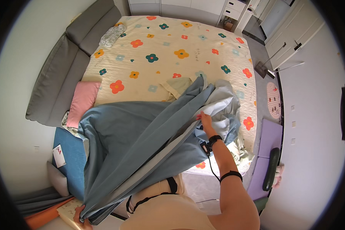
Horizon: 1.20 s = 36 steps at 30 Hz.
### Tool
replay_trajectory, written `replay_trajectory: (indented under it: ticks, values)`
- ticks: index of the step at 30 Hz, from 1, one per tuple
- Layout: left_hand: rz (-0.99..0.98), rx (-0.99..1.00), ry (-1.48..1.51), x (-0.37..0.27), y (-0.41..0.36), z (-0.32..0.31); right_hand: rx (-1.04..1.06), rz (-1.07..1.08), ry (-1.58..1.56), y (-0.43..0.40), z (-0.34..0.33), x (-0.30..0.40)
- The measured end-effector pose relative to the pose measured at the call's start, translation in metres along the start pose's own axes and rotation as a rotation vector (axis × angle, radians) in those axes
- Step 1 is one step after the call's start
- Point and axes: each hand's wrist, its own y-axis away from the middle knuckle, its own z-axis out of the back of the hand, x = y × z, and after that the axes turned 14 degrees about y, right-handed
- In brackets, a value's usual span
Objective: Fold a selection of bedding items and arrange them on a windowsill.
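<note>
A large blue-grey curtain or bedding cloth [138,129] spreads across the near part of the bed and hangs towards me. At the lower left, my left hand [82,218] grips a gathered corner of it. My right hand [204,119] pinches the cloth's lighter edge near the bed's middle right; a black band and a small device are on that wrist. Beyond the hand lies a crumpled pale grey-blue cloth [222,100]. A beige cloth [178,86] pokes out behind the folds. Underneath is a flower-patterned quilted mattress cover [166,60].
Grey backrest cushions [57,74] and a pink pillow [83,100] line the left side. A blue surface [70,152] with a sheet of paper adjoins the bed. Purple folding mats [268,138], a dark green roll [271,169] and a long-handled dustpan [261,69] are at the right.
</note>
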Motion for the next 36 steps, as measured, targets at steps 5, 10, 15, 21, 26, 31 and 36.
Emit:
replay_trajectory:
  ticks: [5, 10, 15, 21, 26, 31, 36]
  values:
    - [-0.061, -0.046, -0.011, 0.009, 0.016, -0.002, -0.07, 0.063, 0.074, -0.026, -0.037, -0.004]
    - [0.128, 0.003, 0.049, 0.0, 0.027, 0.003, -0.167, -0.177, 0.254, -0.035, -0.058, 0.007]
    - [0.415, 0.044, 0.013, -0.002, 0.027, 0.001, -0.285, -0.081, -0.094, -0.083, -0.039, -0.046]
    - [0.09, -0.037, 0.059, 0.032, 0.035, 0.0, -0.549, 0.191, 0.322, -0.054, -0.001, 0.05]
    - [0.037, -0.091, 0.162, 0.053, 0.018, -0.005, -1.003, 0.433, 0.268, 0.054, 0.12, 0.12]
    - [0.035, -0.125, 0.197, 0.064, 0.006, 0.004, -1.272, 0.415, 0.417, 0.19, 0.167, 0.1]
    - [0.014, -0.166, 0.229, 0.07, -0.007, 0.015, -0.896, 0.215, 0.204, 0.182, 0.136, -0.043]
